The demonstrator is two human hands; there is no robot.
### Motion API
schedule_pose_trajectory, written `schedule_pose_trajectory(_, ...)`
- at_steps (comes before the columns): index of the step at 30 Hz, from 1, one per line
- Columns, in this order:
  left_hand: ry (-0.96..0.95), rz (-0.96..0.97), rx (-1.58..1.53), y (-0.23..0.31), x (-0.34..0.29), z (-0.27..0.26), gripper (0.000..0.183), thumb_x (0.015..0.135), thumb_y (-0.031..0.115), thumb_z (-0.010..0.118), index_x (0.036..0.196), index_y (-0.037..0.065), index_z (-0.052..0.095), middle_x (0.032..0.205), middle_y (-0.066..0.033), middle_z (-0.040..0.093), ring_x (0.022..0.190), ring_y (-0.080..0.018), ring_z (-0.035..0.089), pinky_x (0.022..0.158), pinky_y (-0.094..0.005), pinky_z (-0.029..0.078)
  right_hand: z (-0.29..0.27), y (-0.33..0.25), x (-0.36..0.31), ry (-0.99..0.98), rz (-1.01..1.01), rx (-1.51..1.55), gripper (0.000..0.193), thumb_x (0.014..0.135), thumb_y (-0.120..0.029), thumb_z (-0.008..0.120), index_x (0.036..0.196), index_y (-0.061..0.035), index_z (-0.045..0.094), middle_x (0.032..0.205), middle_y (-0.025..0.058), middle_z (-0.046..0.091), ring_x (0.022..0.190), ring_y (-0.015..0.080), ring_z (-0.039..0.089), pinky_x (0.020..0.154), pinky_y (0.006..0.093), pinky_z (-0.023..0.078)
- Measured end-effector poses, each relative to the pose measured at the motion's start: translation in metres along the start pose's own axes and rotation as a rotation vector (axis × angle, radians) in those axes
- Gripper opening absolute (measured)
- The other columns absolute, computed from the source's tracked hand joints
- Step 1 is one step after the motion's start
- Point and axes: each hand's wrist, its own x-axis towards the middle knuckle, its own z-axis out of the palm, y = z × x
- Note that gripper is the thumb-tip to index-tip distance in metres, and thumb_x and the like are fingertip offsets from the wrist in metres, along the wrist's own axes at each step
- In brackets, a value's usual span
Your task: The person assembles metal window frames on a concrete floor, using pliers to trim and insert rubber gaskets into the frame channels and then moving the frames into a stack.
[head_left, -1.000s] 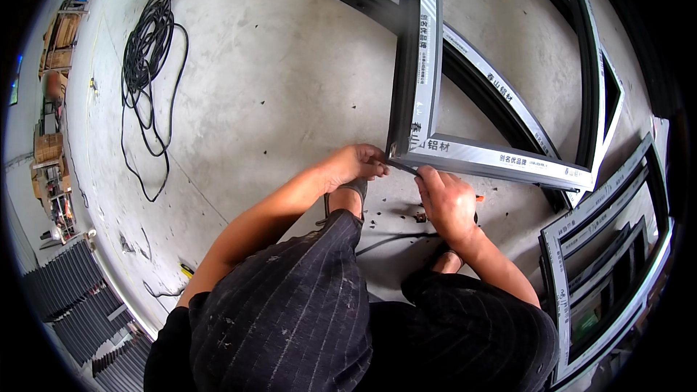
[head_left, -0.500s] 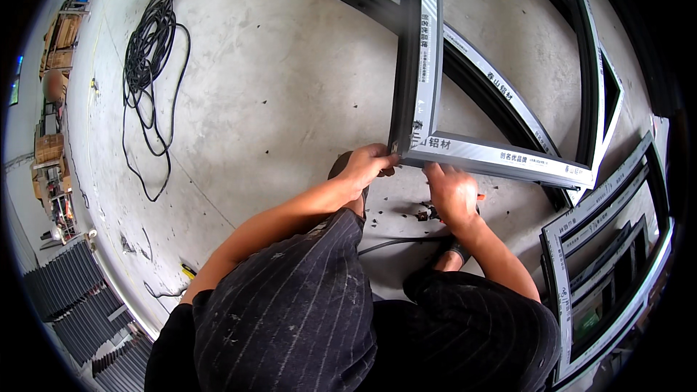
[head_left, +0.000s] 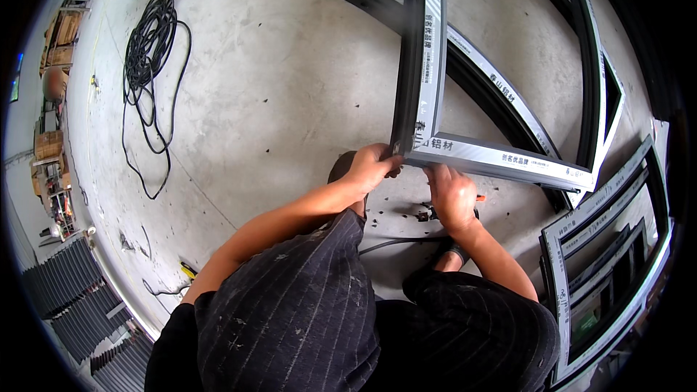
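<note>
A dark metal window frame [head_left: 501, 156] with printed silvery film reaches away from me, its nearest left corner between my hands. My left hand [head_left: 369, 169] is closed at that corner, thumb and fingers pressed together against the dark outer edge. Just right of it, my right hand [head_left: 454, 196] has its fingers curled up against the near rail's lower edge; its fingertips are partly hidden. Below and behind the right hand, a tool with an orange part [head_left: 481, 198] lies on the floor, largely covered by the hand.
Another frame [head_left: 501, 87] lies crosswise under the held one. More frames [head_left: 555, 247] lean at the right. A coiled black cable [head_left: 149, 51] lies on the floor at the left, with a yellow-handled tool [head_left: 188, 270] nearer me. Dark stacked profiles [head_left: 62, 283] stand at lower left.
Both hands stay at the frame corner in nearly the same pose. The frame appears shifted very slightly to the right in the view.
</note>
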Motion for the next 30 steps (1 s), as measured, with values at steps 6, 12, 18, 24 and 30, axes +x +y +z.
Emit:
schedule_pose_trajectory(6, 0.048, 0.008, -0.031, 0.002, -0.006, 0.005, 0.021, 0.087, 0.015, 0.068, 0.098, -0.002, 0.062, 0.082, -0.0054, 0.065, 0.073, -0.0113, 0.06, 0.07, -0.0269, 0.049, 0.003, 0.003, -0.002, 0.007, -0.11, -0.151, 0.011, 0.086, -0.017, 0.063, 0.086, -0.0079, 0.056, 0.07, 0.0064, 0.059, 0.061, 0.024, 0.061, 0.048, 0.0363, 0.049)
schedule_pose_trajectory(12, 0.014, -0.072, -0.314, 0.002, -0.003, 0.017, 0.029, 0.082, 0.019, 0.075, 0.103, 0.003, 0.063, 0.084, -0.0021, 0.064, 0.075, -0.011, 0.059, 0.071, -0.0259, 0.048, 0.008, 0.005, -0.003, -0.004, -0.068, -0.139, 0.012, 0.085, -0.018, 0.063, 0.088, -0.0081, 0.057, 0.068, 0.0076, 0.059, 0.059, 0.0252, 0.061, 0.048, 0.0369, 0.048)
schedule_pose_trajectory(18, 0.104, 0.015, -0.155, -0.004, 0.005, 0.004, 0.034, 0.079, 0.02, 0.075, 0.102, -0.001, 0.062, 0.082, -0.0059, 0.065, 0.072, -0.014, 0.059, 0.068, -0.0278, 0.047, -0.007, 0.003, -0.004, -0.059, 0.069, 0.173, 0.017, 0.086, -0.02, 0.064, 0.095, -0.0064, 0.06, 0.076, 0.0126, 0.064, 0.066, 0.0332, 0.062, 0.059, 0.0422, 0.049)
schedule_pose_trajectory(24, 0.191, 0.039, -0.253, 0.011, 0.011, -0.104, 0.026, 0.077, 0.021, 0.078, 0.089, 0.006, 0.06, 0.069, -0.0018, 0.06, 0.062, -0.0113, 0.057, 0.06, -0.0253, 0.046, -0.052, 0.043, -0.038, -0.215, 0.529, 0.701, 0.021, 0.083, -0.01, 0.068, 0.1, 0.0013, 0.062, 0.078, 0.0105, 0.067, 0.065, 0.0173, 0.063, 0.06, 0.0298, 0.049)
schedule_pose_trajectory(30, 0.187, -0.033, -0.263, 0.027, 0.016, -0.145, 0.027, 0.081, 0.022, 0.076, 0.095, 0.005, 0.06, 0.076, -0.0028, 0.062, 0.069, -0.0132, 0.06, 0.065, -0.0255, 0.047, -0.05, 0.041, -0.049, -0.373, 0.665, 0.99, 0.025, 0.088, -0.018, 0.067, 0.102, 0.0018, 0.062, 0.076, 0.006, 0.065, 0.064, 0.0084, 0.058, 0.056, 0.0241, 0.048)
